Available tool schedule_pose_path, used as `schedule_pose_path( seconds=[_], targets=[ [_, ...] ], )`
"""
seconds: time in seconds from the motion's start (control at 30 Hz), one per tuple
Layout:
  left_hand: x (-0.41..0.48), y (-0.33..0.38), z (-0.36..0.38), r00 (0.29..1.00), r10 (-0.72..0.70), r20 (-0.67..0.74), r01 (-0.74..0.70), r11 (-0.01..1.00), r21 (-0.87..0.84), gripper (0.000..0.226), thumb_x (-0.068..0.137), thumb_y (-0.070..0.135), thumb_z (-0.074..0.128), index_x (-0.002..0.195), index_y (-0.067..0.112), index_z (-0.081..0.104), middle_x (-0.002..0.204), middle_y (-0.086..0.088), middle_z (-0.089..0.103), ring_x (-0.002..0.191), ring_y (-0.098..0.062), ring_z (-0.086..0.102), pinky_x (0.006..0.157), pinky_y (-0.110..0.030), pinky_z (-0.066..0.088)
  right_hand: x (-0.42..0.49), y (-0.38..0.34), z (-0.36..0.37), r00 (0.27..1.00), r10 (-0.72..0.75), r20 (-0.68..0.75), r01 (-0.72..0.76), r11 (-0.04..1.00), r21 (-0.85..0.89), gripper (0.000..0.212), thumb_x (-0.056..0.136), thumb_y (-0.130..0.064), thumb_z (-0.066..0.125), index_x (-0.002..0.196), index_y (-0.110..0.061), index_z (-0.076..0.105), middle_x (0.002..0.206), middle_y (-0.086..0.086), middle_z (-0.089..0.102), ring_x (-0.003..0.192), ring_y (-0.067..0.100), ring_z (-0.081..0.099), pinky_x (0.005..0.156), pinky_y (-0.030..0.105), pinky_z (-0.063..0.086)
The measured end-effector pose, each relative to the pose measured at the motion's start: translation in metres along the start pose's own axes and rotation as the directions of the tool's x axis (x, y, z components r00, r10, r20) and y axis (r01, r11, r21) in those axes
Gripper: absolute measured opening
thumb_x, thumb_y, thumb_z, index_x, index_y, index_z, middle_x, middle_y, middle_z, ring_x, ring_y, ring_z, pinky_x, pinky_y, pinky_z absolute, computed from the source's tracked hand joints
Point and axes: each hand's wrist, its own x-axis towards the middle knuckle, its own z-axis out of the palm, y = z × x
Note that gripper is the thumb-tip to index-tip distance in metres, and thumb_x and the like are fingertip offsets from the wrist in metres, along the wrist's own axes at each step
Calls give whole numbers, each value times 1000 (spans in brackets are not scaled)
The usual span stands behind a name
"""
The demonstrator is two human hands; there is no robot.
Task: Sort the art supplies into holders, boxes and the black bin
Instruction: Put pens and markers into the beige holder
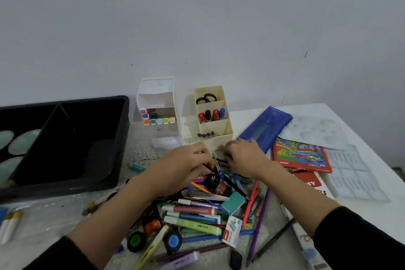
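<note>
Under the wrists, heap of pens and markers (pixel 195 212). Over its far edge, left hand (pixel 186 165) and right hand (pixel 244 159) curled close together; grip impossible to tell. Just beyond them, cream holder (pixel 219 141); black bin (pixel 123 138) left of left hand.

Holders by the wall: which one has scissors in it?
The cream holder, right of the white holder: black scissor handles show in its rear compartment. The white one holds pastel-capped markers.
</note>
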Motion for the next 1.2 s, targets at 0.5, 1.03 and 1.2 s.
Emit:
schedule_pose_path(
  seconds=[0.5, 1.03, 1.2],
  targets=[
    [3, 61, 4, 646, -521, -558, 188, 817, -546, 15, 104, 33, 45, 112, 33, 58, 71, -3, 56, 57, -27, 59, 59, -46, 54, 2, 6, -10, 969, -241, 62, 245, 967, -76, 30, 94, -18, 58, 73, -17, 36, 104, 12, 64, 97, 34, 61, 72, 37, 35],
    [7, 90, -28, 770, -637, -15, 273, 351, -896, 42, 107, 31, 39, 100, -2, 64, 102, -21, 74, 92, -37, 72, 95, -50, 52, -37, 77, -82, 986, -28, 165, -5, 980, 199, 16, 98, -19, 42, 87, -24, 53, 87, -1, 58, 72, 16, 51, 59, 30, 35],
    [13, 86, -35, 839, -544, 3, 342, 523, -781, 25, 100, 20, 55, 103, -3, 65, 104, -11, 75, 90, -28, 70, 95, -49, 52, -39, 83, -76, 998, 5, 65, -38, 857, 514, 37, 105, -39, 44, 83, -14, 61, 72, 0, 61, 62, 15, 50, 63, 32, 38]
  ],
)
